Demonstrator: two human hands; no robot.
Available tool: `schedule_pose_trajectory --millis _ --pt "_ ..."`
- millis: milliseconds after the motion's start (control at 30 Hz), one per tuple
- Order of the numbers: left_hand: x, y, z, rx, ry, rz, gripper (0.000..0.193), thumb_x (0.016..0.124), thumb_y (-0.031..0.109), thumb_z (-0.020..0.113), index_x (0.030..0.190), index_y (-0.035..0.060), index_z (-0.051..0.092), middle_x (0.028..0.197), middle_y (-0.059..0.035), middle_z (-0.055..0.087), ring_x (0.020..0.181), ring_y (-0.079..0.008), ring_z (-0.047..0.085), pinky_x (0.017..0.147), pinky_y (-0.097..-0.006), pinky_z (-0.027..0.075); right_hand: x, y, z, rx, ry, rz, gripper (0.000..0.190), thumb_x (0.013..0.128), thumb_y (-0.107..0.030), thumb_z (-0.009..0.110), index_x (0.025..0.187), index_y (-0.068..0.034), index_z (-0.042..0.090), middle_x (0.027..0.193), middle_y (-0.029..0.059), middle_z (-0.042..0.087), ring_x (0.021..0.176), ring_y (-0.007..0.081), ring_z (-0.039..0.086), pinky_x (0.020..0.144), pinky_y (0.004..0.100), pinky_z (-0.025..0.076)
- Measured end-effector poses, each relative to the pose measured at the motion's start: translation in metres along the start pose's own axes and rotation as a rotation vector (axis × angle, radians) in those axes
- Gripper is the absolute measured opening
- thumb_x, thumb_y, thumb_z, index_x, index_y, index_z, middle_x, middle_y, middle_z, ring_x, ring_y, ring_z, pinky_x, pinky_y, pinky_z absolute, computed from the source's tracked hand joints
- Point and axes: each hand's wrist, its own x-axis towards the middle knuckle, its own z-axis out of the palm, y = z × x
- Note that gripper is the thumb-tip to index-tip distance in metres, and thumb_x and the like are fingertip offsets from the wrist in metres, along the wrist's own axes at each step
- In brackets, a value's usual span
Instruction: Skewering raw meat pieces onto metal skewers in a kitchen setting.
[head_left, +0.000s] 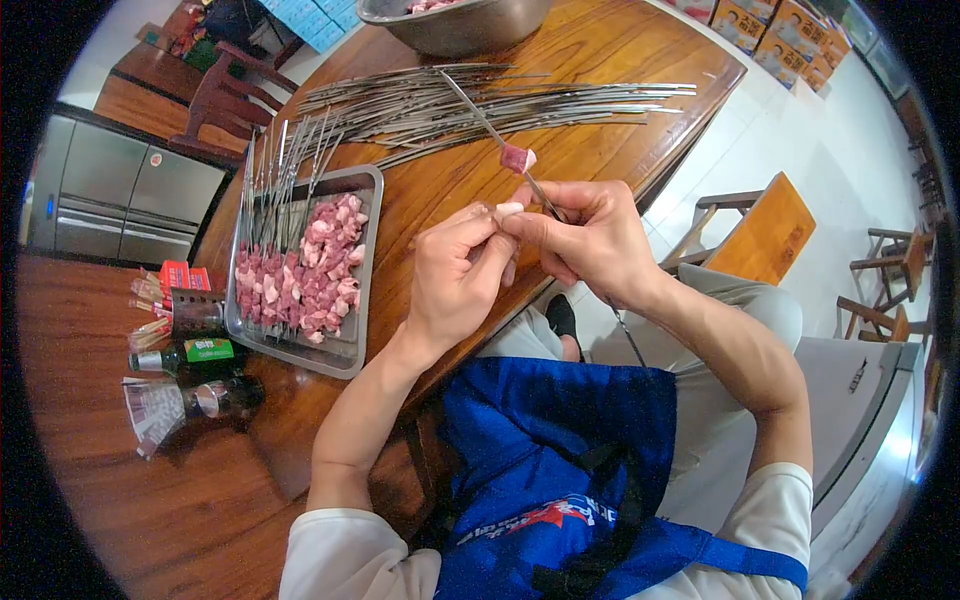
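Note:
My right hand (589, 232) grips a metal skewer (474, 107), which slants from upper left down past my wrist. One cube of red meat with a pale fatty side (517, 159) is threaded on it, above my fingers. Between the fingertips of both hands is a whitish piece of fat or meat (509, 209); my left hand (459, 274) pinches it from the left. To the left, a metal tray (373, 262) holds a heap of cut meat (330, 255) and several loaded skewers (262, 289) with their bare ends pointing away. Many bare metal skewers (420, 109) lie across the wooden table beyond my hands.
A metal basin (457, 30) with meat stands at the table's far edge. Left of the tray are a perforated holder (196, 313) with wrapped chopsticks, a green bottle (202, 354) and a dark container (229, 397). Wooden stools (761, 229) stand on the floor at right.

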Motion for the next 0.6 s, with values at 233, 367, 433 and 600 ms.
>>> schedule_pose_trajectory --millis 233,367,433,600 --pt "0.005 -0.005 0.002 -0.062 0.023 -0.114 0.012 0.101 0.003 0.063 0.102 -0.0052 0.072 0.080 -0.0055 0.063 0.063 -0.0092 0.061 0.055 -0.0258 0.045 0.005 0.005 -0.005 -0.075 0.050 0.009 0.021 0.098 -0.020 0.077 0.104 0.001 0.077 0.063 -0.0031 0.063 0.048 0.0025 0.048 0.043 0.0231 0.032" --pt "0.013 -0.004 -0.005 -0.191 0.061 -0.134 0.021 0.099 0.000 0.066 0.118 -0.0072 0.071 0.091 -0.0043 0.066 0.070 -0.0095 0.064 0.059 -0.0233 0.049 0.014 0.003 -0.004 -0.004 0.087 -0.023 0.020 0.098 -0.020 0.077 0.104 -0.001 0.078 0.065 -0.0026 0.064 0.049 0.0027 0.049 0.043 0.0230 0.034" --pt "0.017 -0.002 -0.005 -0.259 0.063 -0.138 0.025 0.099 -0.001 0.067 0.123 -0.0079 0.070 0.095 -0.0047 0.068 0.073 -0.0099 0.066 0.061 -0.0230 0.051 0.017 -0.003 -0.005 -0.046 0.110 -0.018 0.021 0.098 -0.022 0.076 0.104 -0.001 0.078 0.066 -0.0024 0.064 0.049 0.0029 0.050 0.044 0.0229 0.034" --pt "0.018 0.011 -0.012 -0.324 0.089 -0.202 0.025 0.104 0.012 0.065 0.123 -0.0040 0.071 0.086 -0.0082 0.072 0.070 -0.0122 0.067 0.061 -0.0251 0.053 0.017 -0.006 -0.004 -0.146 0.148 -0.023 0.026 0.100 -0.029 0.075 0.100 -0.003 0.078 0.066 -0.0027 0.065 0.050 0.0038 0.052 0.045 0.0242 0.039"
